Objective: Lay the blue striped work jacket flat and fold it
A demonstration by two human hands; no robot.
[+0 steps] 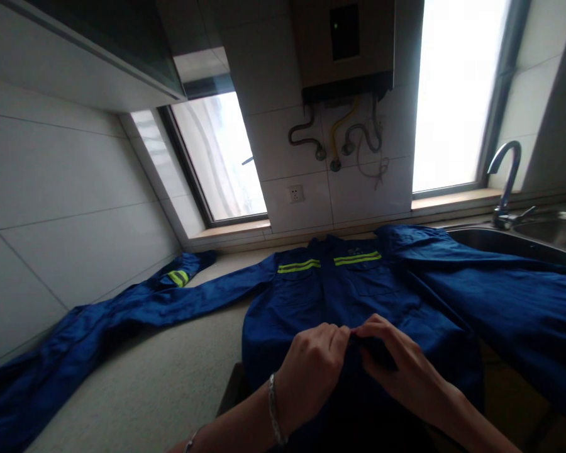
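Observation:
A blue work jacket (292,299) with yellow-green stripes across its chest lies spread on the counter, collar toward the wall. Over its lower front, my left hand (314,355) is closed, fingertips pinching a dark bit of the jacket's front. My right hand (399,362) meets it from the other side, thumb and forefinger closed at the same spot. Their fingertips almost touch. Exactly which part of the jacket they pinch is too dark to make out. More blue cloth (509,302) spreads to the right, and a long blue piece (99,327) runs along the left.
The pale counter (193,371) meets a tiled wall. At the right stand a metal sink (481,238) and a curved faucet (507,182), with blue cloth over the sink's front edge. A water heater (346,44) with pipes hangs above, between two windows.

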